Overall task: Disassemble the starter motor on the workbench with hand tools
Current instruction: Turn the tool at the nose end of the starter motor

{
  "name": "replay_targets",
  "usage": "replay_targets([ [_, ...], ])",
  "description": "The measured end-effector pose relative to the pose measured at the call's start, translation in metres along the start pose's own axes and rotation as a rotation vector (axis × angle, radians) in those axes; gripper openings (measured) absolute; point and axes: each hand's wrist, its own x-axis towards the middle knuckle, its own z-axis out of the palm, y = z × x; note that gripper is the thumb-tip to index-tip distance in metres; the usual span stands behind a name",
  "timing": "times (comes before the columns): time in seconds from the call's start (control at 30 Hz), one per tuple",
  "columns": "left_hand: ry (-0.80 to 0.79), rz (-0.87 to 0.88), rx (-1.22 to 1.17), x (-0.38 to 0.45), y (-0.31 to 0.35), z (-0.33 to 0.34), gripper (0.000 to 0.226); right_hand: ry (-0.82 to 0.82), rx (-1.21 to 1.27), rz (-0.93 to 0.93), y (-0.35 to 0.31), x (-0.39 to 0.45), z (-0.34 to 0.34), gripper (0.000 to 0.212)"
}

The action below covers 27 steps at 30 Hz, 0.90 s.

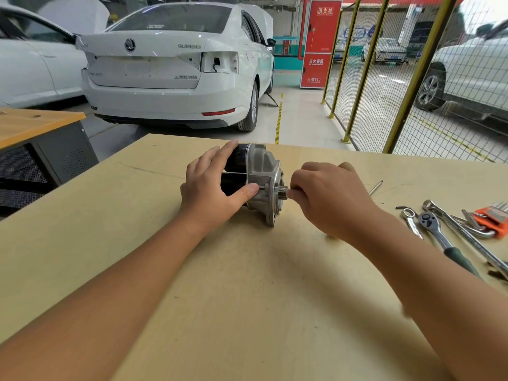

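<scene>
The starter motor [261,171] lies on its side in the middle of the workbench [247,298], black body to the left, grey aluminium nose housing to the right. My left hand [213,185] grips the black body, fingers over its top and thumb on the housing's near side. My right hand [330,196] is curled round a thin metal tool whose tip meets the housing's flange by the pinion. A shiny metal rod [375,187] sticks out past the hand's far side; most of the tool is hidden by my fingers.
Hand tools lie at the bench's right edge: a ratchet [437,232], a ring spanner [411,221], a long wrench [467,235] and an orange hex key set [492,218]. A second bench [35,125] stands at the left. White cars and a yellow mesh fence lie beyond.
</scene>
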Motion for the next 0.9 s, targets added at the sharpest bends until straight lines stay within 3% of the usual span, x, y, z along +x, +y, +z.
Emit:
replay_targets([
  [0.1,-0.012,0.002,-0.017,-0.0006,-0.0009,-0.0009,0.090,0.043,-0.032,0.008,0.0004,-0.0005,-0.0031,0.019],
  [0.37,0.011,-0.002,0.008,0.0002,0.0001,0.0010,0.083,-0.029,0.180,0.033,-0.0023,0.0000,-0.0053,0.014],
  [0.57,0.011,-0.002,-0.005,0.0000,0.0004,-0.0002,0.085,-0.042,0.213,0.021,0.0045,0.0021,-0.0028,0.026],
  [0.67,0.016,0.008,-0.006,0.0000,-0.0003,0.0001,0.084,-0.069,0.156,0.009,0.0048,0.0022,-0.0006,0.024],
  [0.9,-0.009,0.013,0.001,-0.0006,-0.0001,-0.0014,0.090,0.048,-0.013,0.013,0.0013,-0.0004,0.0006,0.017],
])
